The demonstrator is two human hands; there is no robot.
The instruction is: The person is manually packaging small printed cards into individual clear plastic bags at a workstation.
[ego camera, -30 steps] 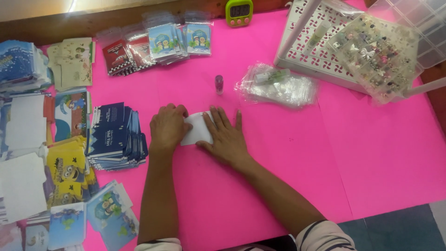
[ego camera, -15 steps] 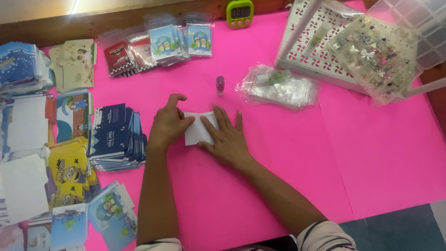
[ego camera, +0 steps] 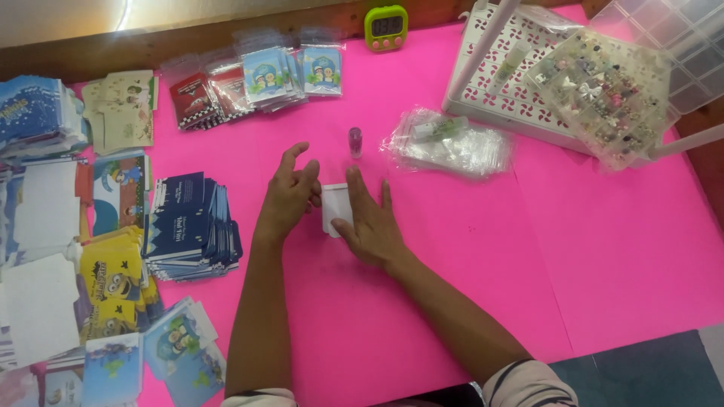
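Observation:
A small white card or packet (ego camera: 334, 203) lies on the pink table cover (ego camera: 573, 249) between my hands. My right hand (ego camera: 369, 222) rests flat on its right part, fingers spread. My left hand (ego camera: 288, 192) is beside its left edge, fingers lifted and apart, touching the card at most with the fingertips. A small purple vial (ego camera: 355, 142) stands just beyond the card.
A stack of dark blue cards (ego camera: 188, 226) lies left of my left hand, with more printed card piles (ego camera: 113, 279) along the left edge. Bagged card packs (ego camera: 264, 75), a green timer (ego camera: 386, 28), a clear plastic bag (ego camera: 452, 143) and a white basket with a bead organiser (ego camera: 603, 90) lie farther back.
My left hand has lifted off the white card and opened its fingers. My right hand stays pressed on the card.

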